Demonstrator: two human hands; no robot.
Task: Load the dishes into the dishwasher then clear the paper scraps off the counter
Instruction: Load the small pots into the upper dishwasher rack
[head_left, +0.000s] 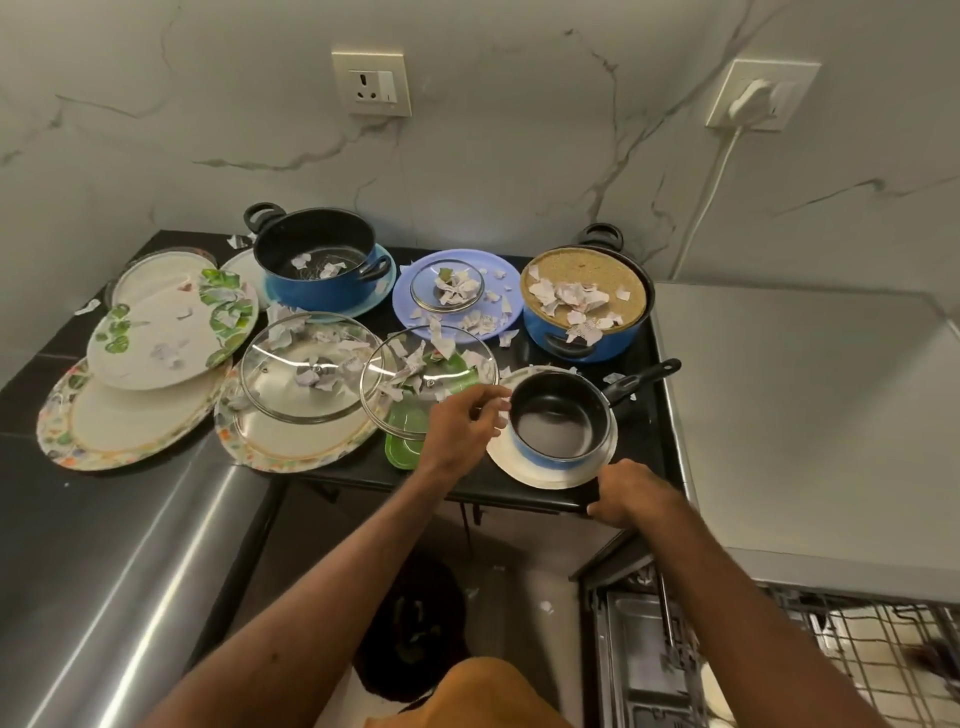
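Note:
A small blue saucepan (558, 415) with a black inside stands on a white plate (545, 475) at the counter's front edge. My left hand (460, 431) reaches to the pan's left rim, and its fingertips pinch what looks like a small white paper scrap. My right hand (631, 493) curls round the plate's front right rim. Paper scraps (563, 296) litter the pots, the two glass lids (311, 366) and the plates. The open dishwasher's rack (872, 654) shows at the lower right.
Two blue pots (317, 260) stand at the back, the right one (587, 338) covered by a cork mat. Floral plates (130, 415) overlap on the left, near a lilac plate (498, 270) and a green dish (405, 436). A steel counter (805, 415) lies on the right. A plug cord (711, 187) hangs on the wall.

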